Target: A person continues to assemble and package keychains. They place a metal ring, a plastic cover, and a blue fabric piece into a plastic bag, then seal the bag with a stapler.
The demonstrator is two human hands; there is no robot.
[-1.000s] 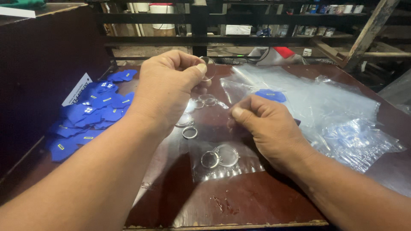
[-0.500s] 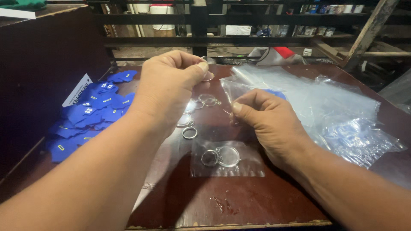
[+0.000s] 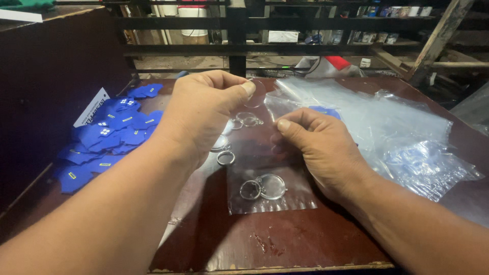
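- Blue fabric pieces lie heaped at the far left of a dark wooden table, with a white card tucked at the heap's far edge.
- Left hand is raised above the table's middle, thumb and forefinger pressed together on a thin clear disc with a metal ring. The piece looks light, small and slick, and it is probably best held by its rim, as it is now.
- Loose metal rings lie on the table below that hand, with more of them a little farther off.
- Small clear bag lies flat near the middle of the table, and a ring and a clear disc rest on it or inside it; which one cannot be told. The bag is soft, thin and likely slippery.
- Right hand rests just right of the small bag, thumb and fingertips pinched on its far edge.
- Crumpled clear plastic bags are spread over the right side of the table, with something blue showing through them.
- Dark metal railings run behind the table, and beyond them is a dim, cluttered workshop. The tabletop is glossy, scuffed and stained along its near edge.
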